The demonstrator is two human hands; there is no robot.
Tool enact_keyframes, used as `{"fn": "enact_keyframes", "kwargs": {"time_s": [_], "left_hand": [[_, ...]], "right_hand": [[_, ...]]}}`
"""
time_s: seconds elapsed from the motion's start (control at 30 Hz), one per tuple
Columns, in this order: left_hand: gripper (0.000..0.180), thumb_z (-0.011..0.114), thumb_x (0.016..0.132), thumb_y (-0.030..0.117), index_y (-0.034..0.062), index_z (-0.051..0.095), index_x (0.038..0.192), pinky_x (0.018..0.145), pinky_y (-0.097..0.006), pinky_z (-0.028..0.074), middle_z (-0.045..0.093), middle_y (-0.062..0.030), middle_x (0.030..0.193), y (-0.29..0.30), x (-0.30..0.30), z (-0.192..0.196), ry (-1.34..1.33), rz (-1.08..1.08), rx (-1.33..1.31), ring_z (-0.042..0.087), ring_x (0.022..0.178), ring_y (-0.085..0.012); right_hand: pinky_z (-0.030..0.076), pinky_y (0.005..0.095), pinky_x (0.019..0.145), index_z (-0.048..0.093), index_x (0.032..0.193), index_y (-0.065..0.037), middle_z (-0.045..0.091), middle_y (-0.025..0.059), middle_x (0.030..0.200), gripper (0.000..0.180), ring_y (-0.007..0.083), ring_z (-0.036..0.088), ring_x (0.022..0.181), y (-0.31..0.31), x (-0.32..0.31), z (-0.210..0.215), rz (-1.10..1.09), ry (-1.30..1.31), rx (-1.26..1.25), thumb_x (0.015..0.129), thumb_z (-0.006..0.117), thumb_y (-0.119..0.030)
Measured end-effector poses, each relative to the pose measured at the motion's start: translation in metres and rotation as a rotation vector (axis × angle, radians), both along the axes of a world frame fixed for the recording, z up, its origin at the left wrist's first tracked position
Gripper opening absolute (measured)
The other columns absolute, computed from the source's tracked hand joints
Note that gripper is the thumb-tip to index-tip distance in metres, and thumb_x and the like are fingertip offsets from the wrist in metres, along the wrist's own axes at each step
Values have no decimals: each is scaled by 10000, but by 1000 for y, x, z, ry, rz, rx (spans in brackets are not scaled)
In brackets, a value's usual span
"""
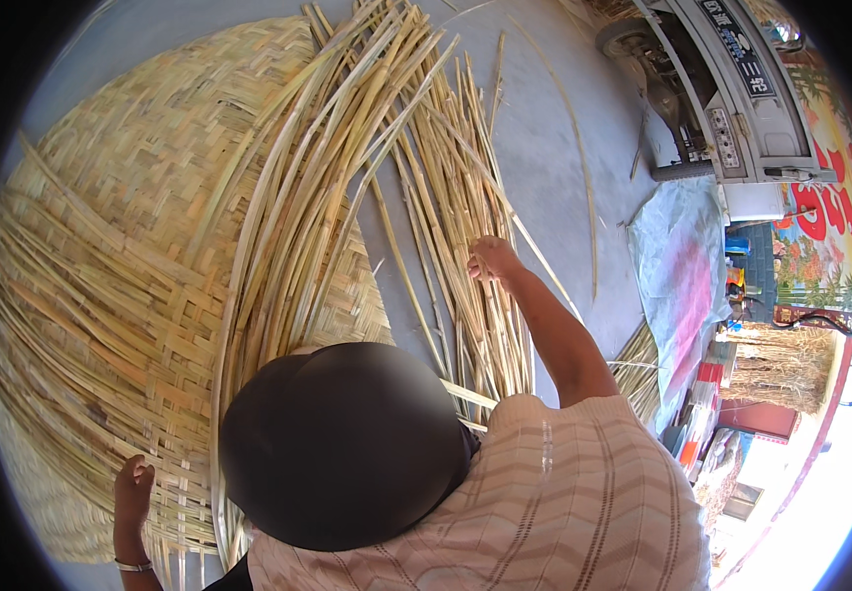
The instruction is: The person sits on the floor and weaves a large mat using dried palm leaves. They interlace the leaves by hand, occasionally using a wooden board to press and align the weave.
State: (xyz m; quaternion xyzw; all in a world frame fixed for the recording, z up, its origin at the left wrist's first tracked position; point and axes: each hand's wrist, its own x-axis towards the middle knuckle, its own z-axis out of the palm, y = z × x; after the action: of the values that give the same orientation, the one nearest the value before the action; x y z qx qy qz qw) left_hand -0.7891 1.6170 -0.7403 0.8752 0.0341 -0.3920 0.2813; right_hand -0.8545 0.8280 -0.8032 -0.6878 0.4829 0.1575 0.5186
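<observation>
Reaching into the loose bamboo strips (465,246) spread on the concrete floor (544,148), the right hand (490,258) pinches closed on a few of them. Left hand (133,485) rests curled on the near edge of the woven mat (121,246). Strips look light, springy and sharp-edged, probably best gripped mid-length.
</observation>
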Motion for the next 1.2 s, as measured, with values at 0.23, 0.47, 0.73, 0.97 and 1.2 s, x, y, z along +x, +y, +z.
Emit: {"fn": "enact_keyframes", "kwargs": {"time_s": [0.23,0.47,0.73,0.97,1.2], "left_hand": [[378,611,902,183,-36,559,1206,837,-337,488,655,-150,1010,-5,3,1,-34,18,-14,629,955,-221],[336,615,898,154,-41,565,1167,823,-323,490,655,-145,1001,2,-6,3,-1,38,-14,626,941,-211],[338,616,892,157,-42,566,1161,798,-324,490,647,-135,960,1,-6,2,-49,46,-25,622,897,-190],[336,617,883,157,-35,570,1154,791,-330,491,648,-138,947,-7,-1,-1,-55,12,-35,620,880,-199],[350,639,882,173,-42,576,1151,810,-327,489,649,-134,954,-29,10,8,-121,23,-93,621,903,-202]], "right_hand": [[520,442,839,606,1079,-97,595,138,1166,221,341,617,1046,26,21,-10,638,194,-1153,899,500,-167],[539,466,813,622,1085,-79,621,160,1143,233,328,642,1038,52,53,-27,632,402,-968,899,498,-143],[546,425,737,622,1045,-22,675,205,1031,230,312,676,959,31,48,-5,554,282,-843,882,503,-133],[404,267,461,566,950,-41,570,40,714,174,130,523,539,50,35,55,-115,-258,326,930,548,-214],[312,214,440,553,975,-52,509,-5,689,203,71,400,509,123,92,187,-174,-570,424,983,492,-246]]}}
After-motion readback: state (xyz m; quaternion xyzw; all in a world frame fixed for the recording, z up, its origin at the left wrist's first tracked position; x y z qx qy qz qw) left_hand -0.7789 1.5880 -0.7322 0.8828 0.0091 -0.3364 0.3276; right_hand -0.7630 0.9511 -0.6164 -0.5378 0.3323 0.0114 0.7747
